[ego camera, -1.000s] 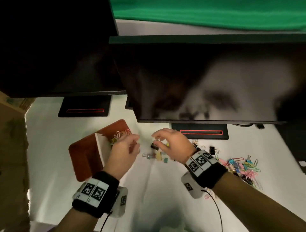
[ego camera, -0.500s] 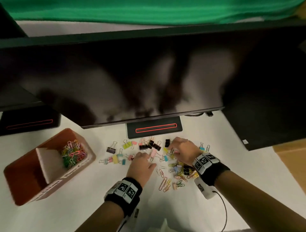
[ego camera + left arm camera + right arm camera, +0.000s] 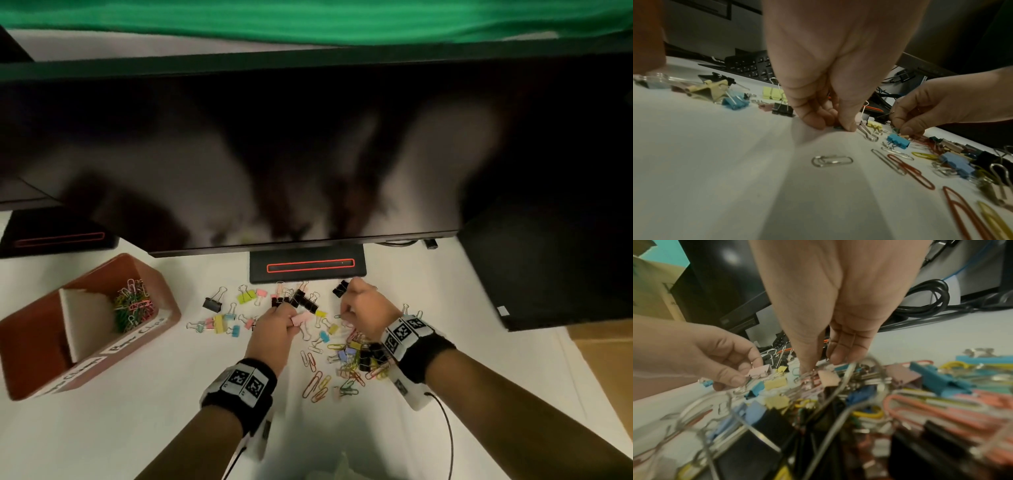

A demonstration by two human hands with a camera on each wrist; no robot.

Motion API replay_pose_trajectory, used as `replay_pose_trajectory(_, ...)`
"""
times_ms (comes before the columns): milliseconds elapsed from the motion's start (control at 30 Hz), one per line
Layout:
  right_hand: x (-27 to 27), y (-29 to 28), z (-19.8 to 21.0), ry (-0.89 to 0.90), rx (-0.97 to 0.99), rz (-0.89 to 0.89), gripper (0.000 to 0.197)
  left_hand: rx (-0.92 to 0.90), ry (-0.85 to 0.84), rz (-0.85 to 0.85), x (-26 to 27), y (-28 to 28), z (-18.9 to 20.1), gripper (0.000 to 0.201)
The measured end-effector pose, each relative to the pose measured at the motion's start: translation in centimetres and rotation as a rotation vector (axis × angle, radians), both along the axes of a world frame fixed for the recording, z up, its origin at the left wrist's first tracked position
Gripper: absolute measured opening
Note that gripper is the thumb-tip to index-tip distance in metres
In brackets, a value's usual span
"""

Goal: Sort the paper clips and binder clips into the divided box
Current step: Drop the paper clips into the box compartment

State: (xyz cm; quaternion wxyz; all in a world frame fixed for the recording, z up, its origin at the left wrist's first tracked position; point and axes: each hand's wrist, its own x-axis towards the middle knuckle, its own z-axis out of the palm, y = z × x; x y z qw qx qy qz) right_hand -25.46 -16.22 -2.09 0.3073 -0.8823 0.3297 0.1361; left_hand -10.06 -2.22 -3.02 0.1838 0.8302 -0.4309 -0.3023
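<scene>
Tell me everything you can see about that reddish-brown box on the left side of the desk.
The divided box is reddish-brown, open-topped and rectangular, sitting skewed on the white desk, left of the scattered clips. A pale divider splits it into two compartments. The far compartment holds a heap of coloured paper clips; the near one looks empty, though shadowed. White handwritten labels run along its front wall. Neither hand touches it.

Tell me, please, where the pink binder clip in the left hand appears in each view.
Head: the pink binder clip sits near the centre, at the fingertips of the left hand.
Left wrist: not visible; the pinching fingers seem to hide it.
Right wrist: left of centre, pinched between thumb and fingers.
Shared landmark: the left hand itself, which shows in all three views.
</scene>
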Motion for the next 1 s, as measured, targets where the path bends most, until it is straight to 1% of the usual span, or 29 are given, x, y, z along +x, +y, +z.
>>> replay_pose_trajectory(67, -0.5, -0.1, 0.2, -0.043, -0.023, -0.011, 0.015, -0.011, -0.006, 0.014, 0.0, 0.5, 0.0, 0.01)
replay_pose_trajectory(167, -1.1, 0.0, 0.8, -0.112, -0.099, 0.008, 0.014, -0.007, 0.012, 0.059, 0.2, 1.2, 0.0, 0.011)
replay_pose_trajectory(233, -1.4, 0.4, 1.3, -0.151, -0.123, 0.062, 0.014, 0.011, 0.005, 0.055, 0.4, 1.4, 0.1, 0.011)
replay_pose_trajectory(300, -1.6, 1.2, 1.6, -0.163, -0.098, 0.128, 0.017, 0.024, -0.003, 0.035, 0.6, 1.5, 0.1, 0.014)
replay_pose_trajectory(400, -1.8, 2.4, 1.6, -0.096, -0.079, 0.186, 0.023, 0.023, 0.033, 0.038, 1.3, 1.8, 0.0, 0.025)
replay_pose_trajectory(500, -1.4, 2.6, 1.5, 0.025, -0.101, 0.161, 0.026, 0.001, 0.02, 0.008, 2.3, 2.5, 0.3, 0.013)
replay_pose_trajectory(533, -1.2, 2.6, 1.4, 0.061, -0.112, 0.154, 0.026, -0.018, 0.017, -0.016, 2.7, 2.8, 0.5, 0.007)
replay_pose_trajectory(633, -0.4, 2.8, 1.3, 0.147, -0.153, 0.164, 0.022, -0.054, 0.029, -0.139, 3.0, 4.4, 1.0, 0.012)
replay_pose_trajectory(733, 0.0, 2.9, 1.4, 0.153, -0.137, 0.141, 0.02, -0.035, 0.073, -0.255, 2.4, 5.9, 0.9, 0.005)
replay_pose_trajectory(800, 0.2, 2.9, 1.6, 0.138, -0.12, 0.14, 0.019, -0.032, 0.078, -0.294, 1.8, 6.5, 0.4, 0.004)
replay_pose_trajectory(900, 0.2, 2.9, 1.8, 0.132, -0.073, 0.153, 0.019, -0.036, 0.059, -0.273, 1.1, 6.5, -0.2, 0.005)
replay_pose_trajectory(1000, 0.4, 2.8, 2.0, 0.155, -0.022, 0.143, 0.02, 0.006, 0.057, -0.189, 0.8, 6.0, -0.3, 0.015)
